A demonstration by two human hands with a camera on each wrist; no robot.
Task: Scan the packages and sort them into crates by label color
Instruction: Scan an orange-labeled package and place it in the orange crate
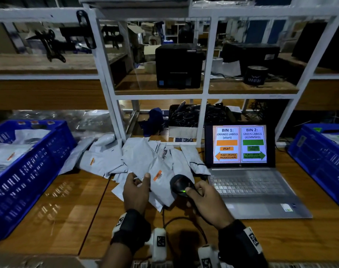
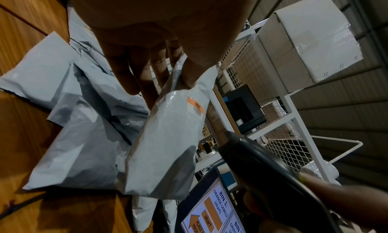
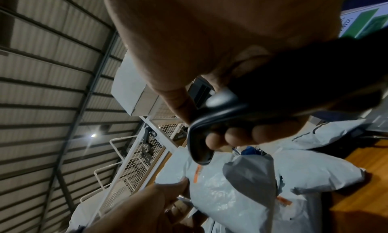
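Note:
My left hand (image 1: pixel 138 182) pinches the edge of a grey package (image 1: pixel 155 182) with an orange label (image 1: pixel 158 175), lifted slightly over the pile of grey packages (image 1: pixel 110 157) on the wooden table. In the left wrist view the thumb presses the held package (image 2: pixel 168 145) near its orange label (image 2: pixel 195 106). My right hand (image 1: pixel 203 198) grips a black barcode scanner (image 1: pixel 181 185) with a green light, its head pointing at that label. From the right wrist, fingers wrap the scanner (image 3: pixel 262 104) above the held package (image 3: pixel 220 195).
A blue crate (image 1: pixel 29 171) with grey packages stands at the left, another blue crate (image 1: pixel 319 163) at the right. An open laptop (image 1: pixel 248 178) shows bin instructions: orange left, green right. White shelving (image 1: pixel 203 97) with a black printer (image 1: pixel 179 66) rises behind the table.

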